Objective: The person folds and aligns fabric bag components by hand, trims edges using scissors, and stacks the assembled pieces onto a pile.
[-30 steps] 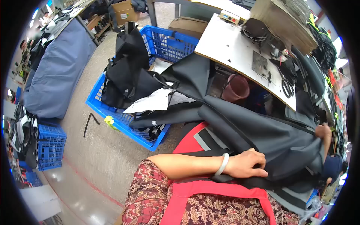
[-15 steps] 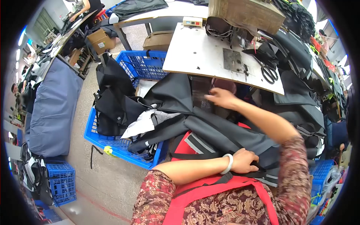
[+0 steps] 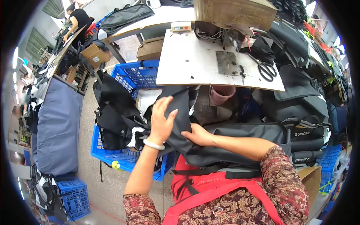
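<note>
My left hand [image 3: 161, 120], with a pale bangle at the wrist, is raised over the black fabric [image 3: 179, 112], its fingers apart. To its right, my right hand [image 3: 198, 135] is at the same fabric, its thumb over the edge and its other fingers largely hidden. The dark material runs from beside the blue basket [image 3: 131, 165] across my lap to the right. Over my front lies a red apron [image 3: 210, 197]. More black pieces [image 3: 112, 123] fill the basket.
Ahead is a white sewing table [image 3: 195, 60] with a machine, black scissors [image 3: 267, 71] and a control box [image 3: 181, 27]. A pink bucket [image 3: 222, 94] is beneath it. Black bags [image 3: 303, 133] lie at right. Another person [image 3: 78, 22] works at back left.
My right hand has come from the far right to the fabric near the middle. My left hand has lifted from my lap toward the basket side. The fabric's upper part has shifted.
</note>
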`<action>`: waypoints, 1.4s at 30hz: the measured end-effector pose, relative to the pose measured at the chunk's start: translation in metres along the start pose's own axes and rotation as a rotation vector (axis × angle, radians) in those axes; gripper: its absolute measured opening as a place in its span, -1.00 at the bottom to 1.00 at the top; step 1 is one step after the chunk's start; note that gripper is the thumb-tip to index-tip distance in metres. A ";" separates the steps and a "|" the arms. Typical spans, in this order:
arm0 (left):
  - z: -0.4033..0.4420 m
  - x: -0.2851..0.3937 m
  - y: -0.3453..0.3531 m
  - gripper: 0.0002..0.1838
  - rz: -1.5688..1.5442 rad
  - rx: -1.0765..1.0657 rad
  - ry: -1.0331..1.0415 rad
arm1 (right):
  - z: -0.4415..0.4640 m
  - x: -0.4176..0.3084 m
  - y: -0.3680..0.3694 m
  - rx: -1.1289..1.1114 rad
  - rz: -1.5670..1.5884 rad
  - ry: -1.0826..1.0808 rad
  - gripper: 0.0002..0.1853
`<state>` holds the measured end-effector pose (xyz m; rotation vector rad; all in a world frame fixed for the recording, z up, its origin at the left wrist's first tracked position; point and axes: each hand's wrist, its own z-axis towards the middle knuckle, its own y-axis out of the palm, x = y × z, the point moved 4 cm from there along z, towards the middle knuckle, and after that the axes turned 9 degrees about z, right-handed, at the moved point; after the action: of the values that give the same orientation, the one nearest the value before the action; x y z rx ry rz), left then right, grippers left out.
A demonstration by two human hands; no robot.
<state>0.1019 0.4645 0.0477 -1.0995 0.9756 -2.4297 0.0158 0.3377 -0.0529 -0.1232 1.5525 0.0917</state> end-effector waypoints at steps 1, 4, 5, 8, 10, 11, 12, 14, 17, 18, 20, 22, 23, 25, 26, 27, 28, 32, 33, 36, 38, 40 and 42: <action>0.010 -0.004 0.004 -0.43 0.035 -0.031 -0.006 | -0.006 -0.008 0.000 0.024 0.082 -0.022 -0.62; 0.027 0.007 0.032 -0.41 0.135 -0.231 0.157 | -0.039 -0.020 -0.010 -0.073 -0.081 0.298 -0.54; 0.032 0.017 0.040 -0.44 0.146 -0.288 0.195 | -0.049 -0.030 -0.007 -0.086 0.029 0.273 -0.50; 0.042 0.036 0.050 -0.62 -0.085 -0.450 0.056 | -0.085 -0.076 -0.019 -0.169 -0.189 0.341 -0.47; 0.039 0.047 0.052 -0.85 -0.335 -0.398 0.008 | -0.114 -0.092 -0.030 -0.212 -0.127 0.401 -0.51; 0.037 0.050 0.052 -0.85 -0.438 -0.403 -0.078 | -0.127 -0.097 -0.034 -0.210 -0.029 0.411 -0.53; 0.034 0.054 0.050 -0.85 -0.541 -0.407 -0.168 | -0.136 -0.093 -0.039 -0.171 0.073 0.493 -0.54; 0.041 0.065 0.044 -0.88 -0.730 -0.423 -0.230 | -0.147 -0.083 -0.048 -0.106 0.266 0.643 -0.55; 0.055 0.077 0.045 -0.88 -0.408 -0.384 -0.030 | -0.141 -0.074 -0.056 -0.102 0.293 0.590 -0.47; 0.054 0.074 0.056 -0.85 -0.318 -0.332 0.093 | -0.141 -0.069 -0.054 -0.103 0.261 0.584 -0.46; 0.041 0.062 0.078 -0.76 -0.277 -0.379 0.202 | -0.140 -0.059 -0.053 -0.101 0.190 0.566 -0.43; 0.023 0.065 0.089 -0.78 -0.150 -0.464 0.172 | -0.139 -0.055 -0.055 -0.122 0.133 0.549 -0.36; 0.017 0.058 0.098 -0.83 -0.125 -0.531 0.116 | -0.141 -0.054 -0.055 -0.133 0.106 0.545 -0.33; 0.015 0.057 0.100 -0.87 -0.173 -0.441 0.093 | -0.139 -0.073 -0.068 -0.138 -0.087 0.588 -0.29; 0.014 0.061 0.095 -0.88 -0.192 -0.426 0.099 | -0.138 -0.080 -0.074 -0.133 -0.186 0.603 -0.27; 0.016 0.073 0.082 -0.88 -0.213 -0.415 0.110 | -0.141 -0.073 -0.087 -0.044 -0.399 0.403 -0.27; 0.018 0.087 0.067 -0.88 -0.233 -0.404 0.121 | -0.140 -0.110 -0.105 0.007 -0.551 0.479 -0.34; 0.021 0.155 0.026 -0.87 -0.284 -0.486 0.239 | -0.148 -0.174 -0.136 0.367 -0.606 -0.203 -0.25; 0.026 0.166 0.024 -0.87 -0.291 -0.484 0.263 | -0.142 -0.189 -0.133 0.331 -0.599 -0.361 -0.13; 0.055 0.183 0.021 -0.89 -0.313 -0.422 0.314 | -0.109 -0.154 -0.142 0.121 -0.152 -0.135 -0.01; 0.072 0.173 0.028 -0.91 -0.318 -0.358 0.279 | -0.098 -0.139 -0.148 0.153 0.218 0.128 -0.35; 0.085 0.156 0.039 -0.90 -0.282 -0.360 0.218 | -0.087 -0.124 -0.146 0.223 0.285 0.135 -0.56; 0.098 0.148 0.047 -0.88 -0.302 -0.410 0.162 | -0.079 -0.131 -0.146 0.336 0.151 -0.036 -0.63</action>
<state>0.0774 0.3093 0.1429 -1.2733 1.5087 -2.6615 -0.0447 0.1846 0.0797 0.2599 1.5188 -0.0478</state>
